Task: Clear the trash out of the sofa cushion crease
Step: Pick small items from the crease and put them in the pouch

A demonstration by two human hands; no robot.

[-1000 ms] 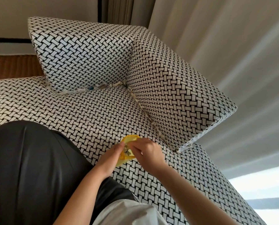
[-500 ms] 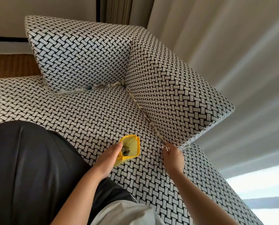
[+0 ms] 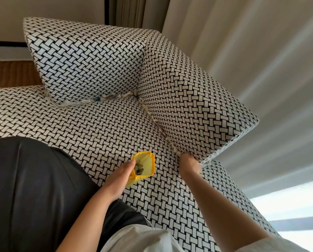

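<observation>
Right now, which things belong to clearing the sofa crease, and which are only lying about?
For the job: trash in the crease, yellow pouch held by the left hand, right hand at the crease, side cushion.
Only there: curtain, wooden floor.

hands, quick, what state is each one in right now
Left hand: grips the yellow pouch, which gapes open.
Right hand: fingertips buried in the cushion crease; grip cannot be told.

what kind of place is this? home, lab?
Most likely a living room or lounge; home or hotel, I can't tell. There is a sofa with loose back cushions in basket-weave fabric, full-length pale curtains beside a bright window, and wood flooring at the left.
</observation>
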